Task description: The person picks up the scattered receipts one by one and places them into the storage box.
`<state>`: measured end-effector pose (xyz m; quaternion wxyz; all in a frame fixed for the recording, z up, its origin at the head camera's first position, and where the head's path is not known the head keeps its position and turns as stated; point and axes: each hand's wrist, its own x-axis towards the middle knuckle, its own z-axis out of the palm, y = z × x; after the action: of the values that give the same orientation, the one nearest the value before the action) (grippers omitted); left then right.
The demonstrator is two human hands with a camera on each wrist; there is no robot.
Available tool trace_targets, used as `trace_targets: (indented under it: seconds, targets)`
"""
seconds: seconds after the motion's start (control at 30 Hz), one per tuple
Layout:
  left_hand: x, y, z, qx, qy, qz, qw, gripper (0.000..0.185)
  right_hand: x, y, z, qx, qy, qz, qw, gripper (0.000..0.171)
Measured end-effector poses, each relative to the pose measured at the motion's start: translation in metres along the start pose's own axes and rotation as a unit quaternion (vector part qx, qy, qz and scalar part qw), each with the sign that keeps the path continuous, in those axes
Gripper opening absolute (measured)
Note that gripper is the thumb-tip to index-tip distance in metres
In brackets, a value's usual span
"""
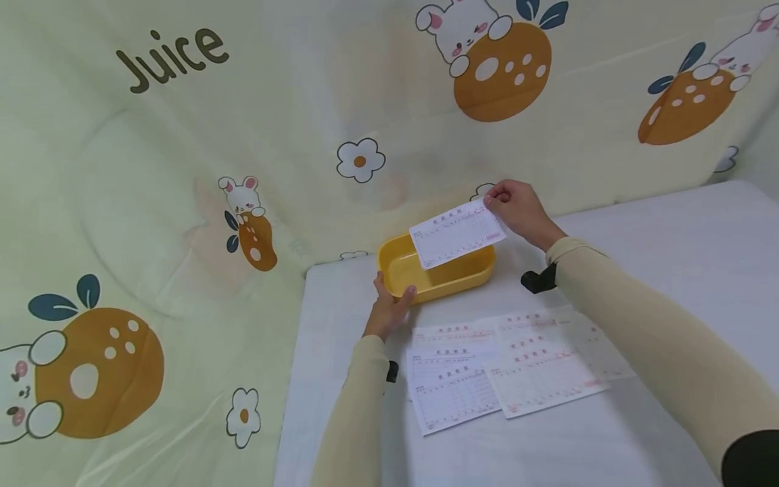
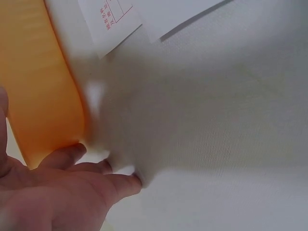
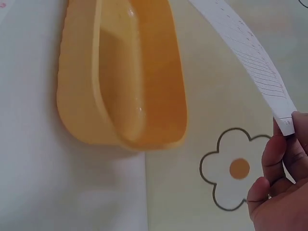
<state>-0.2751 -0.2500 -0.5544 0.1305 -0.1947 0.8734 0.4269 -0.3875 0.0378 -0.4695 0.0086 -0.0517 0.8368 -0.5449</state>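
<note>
At a yellow tray, right hand pinching a printed slip, left hand gripping the tray's corner.

The yellow tub looks like smooth, hard plastic, with little shiny spots inside. The held slip is thin, bendy paper and looks flat, not shiny. The slips in the pile are thin, smooth paper too. The worktop has a white, dull top with a fine, tiny grain. The printed sheet has soft creases and a faint shine; it may be plastic or cloth, I cannot tell. The sleeves look like soft, dull cloth.
</note>
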Motion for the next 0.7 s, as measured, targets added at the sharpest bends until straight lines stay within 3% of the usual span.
trace_targets:
  seconds: [0.43,0.7]
  targets:
    - [0.009,0.001,0.001,0.004,0.0,0.018,0.9998,0.1,0.015,-0.015,0.038,0.001,0.001,0.0,1.0,0.021]
    - [0.009,-0.004,-0.001,0.002,-0.003,0.037,0.9993,0.101,0.014,-0.006,0.059,-0.003,0.0,-0.005,1.0,0.019]
